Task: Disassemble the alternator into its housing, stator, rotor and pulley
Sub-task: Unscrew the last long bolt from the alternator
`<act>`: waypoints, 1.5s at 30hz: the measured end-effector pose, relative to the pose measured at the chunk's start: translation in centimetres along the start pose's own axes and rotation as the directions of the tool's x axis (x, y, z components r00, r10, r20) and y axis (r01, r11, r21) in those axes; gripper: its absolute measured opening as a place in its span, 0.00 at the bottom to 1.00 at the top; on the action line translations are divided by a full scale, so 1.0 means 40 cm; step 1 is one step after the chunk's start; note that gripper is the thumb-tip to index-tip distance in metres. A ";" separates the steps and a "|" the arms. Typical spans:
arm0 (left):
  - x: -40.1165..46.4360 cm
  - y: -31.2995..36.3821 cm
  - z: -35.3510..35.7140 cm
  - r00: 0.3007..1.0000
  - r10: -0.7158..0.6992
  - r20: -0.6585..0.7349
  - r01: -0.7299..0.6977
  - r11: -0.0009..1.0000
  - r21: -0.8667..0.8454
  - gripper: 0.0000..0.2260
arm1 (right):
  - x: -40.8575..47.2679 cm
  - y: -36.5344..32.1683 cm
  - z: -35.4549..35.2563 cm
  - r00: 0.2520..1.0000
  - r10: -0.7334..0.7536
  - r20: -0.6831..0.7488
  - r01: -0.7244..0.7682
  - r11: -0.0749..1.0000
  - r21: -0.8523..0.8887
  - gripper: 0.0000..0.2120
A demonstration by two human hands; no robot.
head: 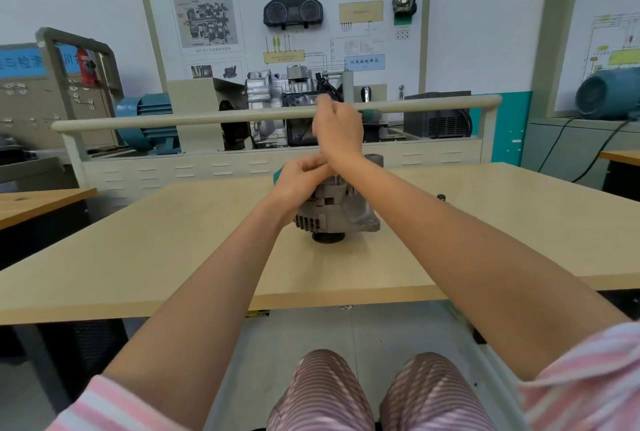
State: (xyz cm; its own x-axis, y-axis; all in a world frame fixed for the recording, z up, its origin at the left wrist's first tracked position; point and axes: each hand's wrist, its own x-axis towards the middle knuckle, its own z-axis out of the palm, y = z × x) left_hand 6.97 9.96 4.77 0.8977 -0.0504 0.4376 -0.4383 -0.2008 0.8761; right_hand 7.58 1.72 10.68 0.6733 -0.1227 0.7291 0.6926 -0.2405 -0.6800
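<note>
The grey cast-metal alternator (334,209) stands pulley-down mid-way across the pale wooden table (173,240), well back from the near edge. The left hand (300,176) curls onto its top at 10 o'clock. The right hand (337,129) hovers fisted above at 12; whether it holds anything I cannot tell. Bare tabletop lies on both sides.

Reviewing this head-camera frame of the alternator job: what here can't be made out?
- Whatever the right hand grips: its curled fingers are motion-blurred, so no tool can be identified.
- The top of the alternator: covered by the left hand and the right wrist.
- The teal object behind the left hand: mostly hidden, so unidentifiable.
- The small dark part on the table: too small to name.
</note>
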 end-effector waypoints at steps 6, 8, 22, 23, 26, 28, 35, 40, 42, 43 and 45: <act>-0.001 0.003 -0.005 0.999 -0.033 0.019 0.033 0.999 -0.018 0.08 | 0.041 -0.011 -0.021 0.944 0.232 0.236 -0.327 0.762 0.559 0.26; 0.002 0.003 -0.004 0.999 -0.051 0.001 0.051 0.998 -0.019 0.11 | 0.039 -0.012 -0.017 0.943 0.237 0.232 -0.329 0.753 0.570 0.27; 0.011 0.006 0.015 0.993 -0.017 -0.120 0.036 0.986 0.163 0.07 | -0.041 0.029 0.018 0.943 -0.330 0.052 0.221 0.500 -0.837 0.17; 0.012 0.006 0.016 0.993 -0.011 -0.117 0.031 0.985 0.172 0.07 | -0.045 0.029 0.019 0.941 -0.335 0.038 0.216 0.510 -0.833 0.17; 0.009 0.005 0.015 0.994 -0.014 -0.110 0.031 0.988 0.153 0.07 | -0.044 0.028 0.020 0.941 -0.337 -0.012 0.209 0.611 -0.764 0.15; 0.005 0.003 0.009 0.996 -0.020 -0.092 0.031 0.991 0.127 0.09 | -0.035 0.024 0.013 0.943 -0.331 -0.042 0.235 0.748 -0.621 0.11; -0.003 0.006 0.003 1.000 -0.029 -0.005 0.029 0.999 0.022 0.11 | 0.019 -0.007 -0.020 0.982 0.169 0.078 -0.186 0.883 0.431 0.24; 0.000 0.006 -0.001 0.998 -0.063 -0.017 0.063 0.998 0.002 0.14 | 0.040 -0.010 -0.023 0.951 0.252 0.177 -0.303 0.667 0.680 0.22; 0.003 0.006 0.002 0.997 -0.066 -0.026 0.066 0.998 -0.003 0.14 | 0.037 -0.006 -0.021 0.957 0.251 0.148 -0.286 0.705 0.650 0.24; 0.001 0.008 0.005 0.997 -0.064 -0.033 0.064 0.998 -0.004 0.14 | 0.035 -0.002 -0.021 0.965 0.236 0.115 -0.258 0.760 0.597 0.25; -0.002 0.007 0.006 0.998 -0.048 -0.032 0.048 0.999 -0.002 0.12 | 0.022 0.002 -0.016 0.987 0.157 0.041 -0.159 0.894 0.418 0.24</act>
State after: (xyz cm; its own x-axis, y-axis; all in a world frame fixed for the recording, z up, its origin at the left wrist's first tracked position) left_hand 6.78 9.66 4.95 0.9158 -0.0093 0.4016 -0.3951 -0.2009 0.8964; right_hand 8.06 0.96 11.31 0.7836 -0.1191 0.6098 0.6202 0.2073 -0.7565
